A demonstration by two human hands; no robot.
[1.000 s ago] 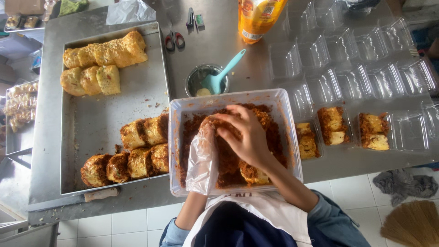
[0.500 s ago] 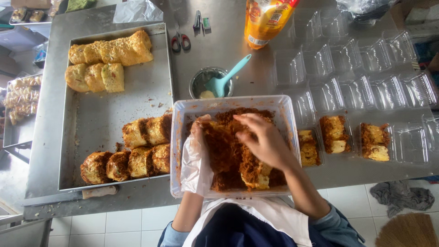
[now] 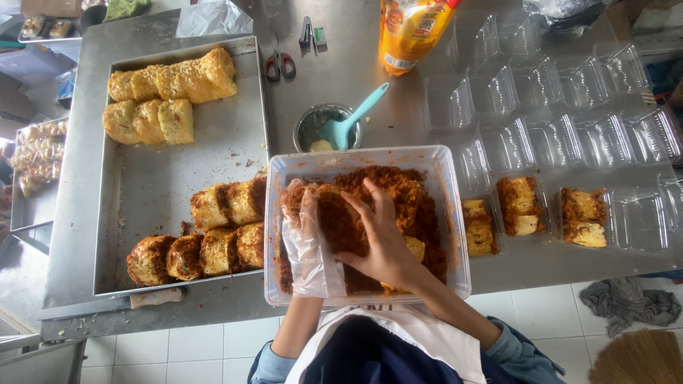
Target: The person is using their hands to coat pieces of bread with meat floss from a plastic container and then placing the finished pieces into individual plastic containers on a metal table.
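Your left hand (image 3: 307,235), in a loose clear plastic glove, curls around a bread roll (image 3: 324,206) inside the clear plastic tub (image 3: 455,235) of brown floss (image 3: 405,195). Your bare right hand (image 3: 380,238) lies flat, fingers spread, pressing the roll from 3 o'clock. Both hands touch it. Its long side runs from 9 to 3 o'clock. More rolls wait on the metal tray (image 3: 178,163) at 9 o'clock.

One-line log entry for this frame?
left hand: gloved, on roll | right hand: bare, pressing floss | tub: on table
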